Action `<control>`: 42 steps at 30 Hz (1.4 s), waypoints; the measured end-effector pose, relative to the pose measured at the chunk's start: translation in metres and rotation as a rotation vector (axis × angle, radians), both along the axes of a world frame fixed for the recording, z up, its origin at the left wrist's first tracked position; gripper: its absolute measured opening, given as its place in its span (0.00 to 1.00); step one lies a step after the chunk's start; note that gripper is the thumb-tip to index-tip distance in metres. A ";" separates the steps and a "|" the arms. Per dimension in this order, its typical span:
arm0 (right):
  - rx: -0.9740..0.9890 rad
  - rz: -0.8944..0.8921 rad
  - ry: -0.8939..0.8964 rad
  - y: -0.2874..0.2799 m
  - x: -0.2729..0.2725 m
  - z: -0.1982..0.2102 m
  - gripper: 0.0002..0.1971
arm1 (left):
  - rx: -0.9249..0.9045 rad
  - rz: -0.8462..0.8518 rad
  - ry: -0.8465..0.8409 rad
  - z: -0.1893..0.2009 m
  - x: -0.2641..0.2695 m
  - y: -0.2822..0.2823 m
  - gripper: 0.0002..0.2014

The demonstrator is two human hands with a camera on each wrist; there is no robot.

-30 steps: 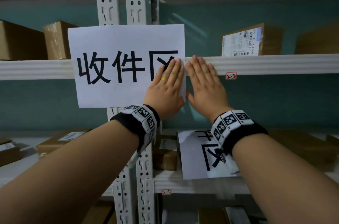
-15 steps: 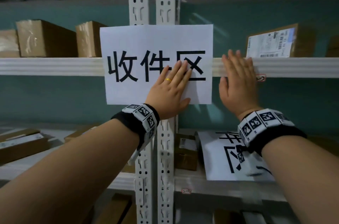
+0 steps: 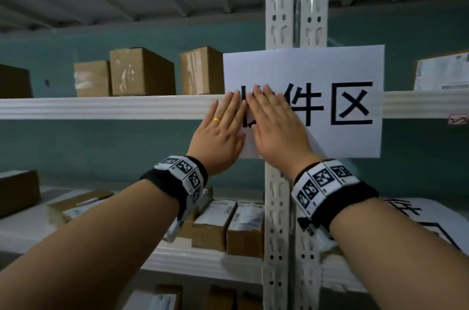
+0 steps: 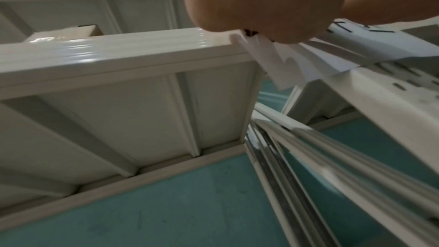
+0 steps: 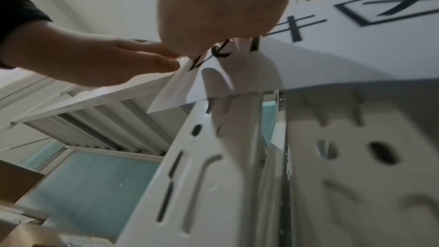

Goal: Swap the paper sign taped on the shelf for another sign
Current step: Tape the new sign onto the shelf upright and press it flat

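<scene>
A white paper sign (image 3: pixel 337 73) with large black characters hangs across the shelf beam (image 3: pixel 106 106) and the two white uprights (image 3: pixel 279 5). My left hand (image 3: pixel 223 127) lies flat over the sign's left edge, fingers straight, a gold ring on one finger. My right hand (image 3: pixel 274 122) presses flat on the sign just to its right, covering the first character. In the right wrist view the sign (image 5: pixel 356 50) has its lower left corner curling off the upright, and the left hand (image 5: pixel 99 61) touches its edge. A second sign (image 3: pixel 431 223) lies on the lower shelf at right.
Brown cardboard boxes (image 3: pixel 142 71) stand on the upper shelf to the left, and a labelled parcel (image 3: pixel 444 73) at far right. Several small labelled boxes (image 3: pixel 228 223) sit on the lower shelf beside the uprights. A teal wall (image 3: pixel 101 147) is behind.
Both hands have slid from the sign's right edge across to its left edge, still pressing flat. The head view has turned left, so the sign now sits to the right.
</scene>
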State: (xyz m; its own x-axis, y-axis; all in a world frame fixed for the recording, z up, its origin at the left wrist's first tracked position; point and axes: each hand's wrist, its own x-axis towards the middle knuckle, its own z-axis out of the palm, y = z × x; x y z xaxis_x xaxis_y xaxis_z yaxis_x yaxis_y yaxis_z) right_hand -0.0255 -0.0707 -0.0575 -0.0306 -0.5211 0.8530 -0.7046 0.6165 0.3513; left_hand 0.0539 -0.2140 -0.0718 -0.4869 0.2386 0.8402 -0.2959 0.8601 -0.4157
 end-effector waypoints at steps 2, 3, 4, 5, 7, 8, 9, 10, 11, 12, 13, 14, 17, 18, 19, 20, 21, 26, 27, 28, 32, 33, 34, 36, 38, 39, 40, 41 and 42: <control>0.010 -0.068 -0.004 -0.018 0.000 -0.006 0.29 | -0.016 0.002 -0.004 0.003 0.002 -0.015 0.29; 0.001 -0.109 -0.006 -0.025 -0.001 -0.009 0.29 | -0.028 -0.001 -0.005 0.005 0.001 -0.020 0.29; -0.013 -0.151 -0.005 -0.030 -0.002 -0.010 0.30 | -0.043 -0.003 -0.008 0.006 -0.001 -0.024 0.29; -0.021 -0.188 0.004 -0.033 -0.004 -0.012 0.30 | -0.056 -0.003 -0.009 0.006 -0.003 -0.027 0.30; -0.007 -0.236 0.028 -0.034 -0.006 -0.013 0.30 | -0.070 -0.006 -0.001 0.007 -0.007 -0.032 0.31; 0.005 -0.246 0.035 -0.033 -0.007 -0.013 0.31 | -0.073 -0.009 0.005 0.007 -0.009 -0.034 0.33; 0.012 -0.252 0.037 -0.032 -0.008 -0.012 0.31 | -0.079 -0.015 0.008 0.007 -0.010 -0.037 0.34; 0.014 -0.262 0.035 -0.031 -0.008 -0.012 0.31 | -0.091 -0.020 0.007 0.008 -0.011 -0.040 0.35; 0.017 -0.274 0.030 -0.031 -0.008 -0.011 0.31 | -0.106 -0.017 0.005 0.009 -0.011 -0.043 0.36; 0.021 -0.285 0.021 -0.032 -0.008 -0.011 0.32 | -0.120 -0.007 0.001 0.010 -0.011 -0.046 0.37; 0.022 -0.291 0.007 -0.033 -0.008 -0.011 0.32 | -0.127 0.007 -0.003 0.010 -0.010 -0.051 0.38; 0.018 -0.290 -0.006 -0.034 -0.008 -0.010 0.33 | -0.130 0.023 -0.008 0.009 -0.008 -0.057 0.38; 0.008 -0.287 -0.027 -0.034 -0.011 -0.011 0.32 | -0.140 0.064 -0.019 0.003 -0.001 -0.075 0.38; 0.007 -0.288 -0.028 -0.034 -0.011 -0.012 0.32 | -0.148 0.071 -0.021 0.002 0.002 -0.079 0.38; 0.007 -0.291 -0.026 -0.033 -0.010 -0.012 0.32 | -0.156 0.076 -0.023 0.001 0.004 -0.082 0.38; 0.007 -0.296 -0.026 -0.033 -0.009 -0.013 0.32 | -0.159 0.080 -0.025 0.001 0.006 -0.082 0.38; 0.008 -0.301 -0.027 -0.033 -0.007 -0.013 0.32 | -0.154 0.081 -0.028 0.000 0.008 -0.081 0.38; 0.027 -0.335 -0.045 -0.029 0.001 -0.011 0.32 | -0.094 0.100 -0.027 0.000 0.013 -0.071 0.38; 0.030 -0.338 -0.048 -0.028 0.003 -0.010 0.32 | -0.094 0.107 -0.030 -0.001 0.013 -0.070 0.38; 0.033 -0.338 -0.054 -0.026 0.004 -0.010 0.32 | -0.092 0.118 -0.036 -0.002 0.014 -0.069 0.38; 0.021 -0.338 -0.119 -0.015 0.006 -0.017 0.32 | -0.052 0.168 -0.078 -0.007 0.016 -0.065 0.38; 0.022 -0.338 -0.133 -0.011 0.006 -0.020 0.32 | -0.042 0.175 -0.087 -0.007 0.018 -0.064 0.38; 0.024 -0.337 -0.145 -0.007 0.006 -0.022 0.32 | -0.039 0.188 -0.094 -0.007 0.020 -0.062 0.39; 0.017 -0.323 -0.199 0.003 0.009 -0.025 0.32 | -0.022 0.203 -0.117 -0.009 0.026 -0.059 0.39; 0.004 -0.318 -0.264 0.015 0.012 -0.027 0.32 | 0.009 0.233 -0.158 -0.012 0.034 -0.054 0.39; -0.001 -0.318 -0.285 0.020 0.013 -0.026 0.31 | 0.029 0.246 -0.182 -0.013 0.039 -0.053 0.38; -0.001 -0.320 -0.293 0.027 0.013 -0.027 0.31 | 0.047 0.257 -0.197 -0.014 0.044 -0.051 0.38; 0.000 -0.320 -0.296 0.035 0.014 -0.026 0.31 | 0.069 0.267 -0.211 -0.014 0.049 -0.048 0.37; 0.007 -0.331 -0.292 0.042 0.015 -0.025 0.31 | 0.096 0.303 -0.225 -0.013 0.055 -0.045 0.36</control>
State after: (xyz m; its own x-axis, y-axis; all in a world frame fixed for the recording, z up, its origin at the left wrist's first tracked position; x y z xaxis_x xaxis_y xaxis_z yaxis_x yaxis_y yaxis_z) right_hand -0.0100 -0.0285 -0.0830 -0.4366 -0.4484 0.7799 -0.5397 0.8242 0.1717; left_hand 0.1092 -0.2594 -0.0848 -0.6981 -0.0190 0.7158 -0.4531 0.7858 -0.4211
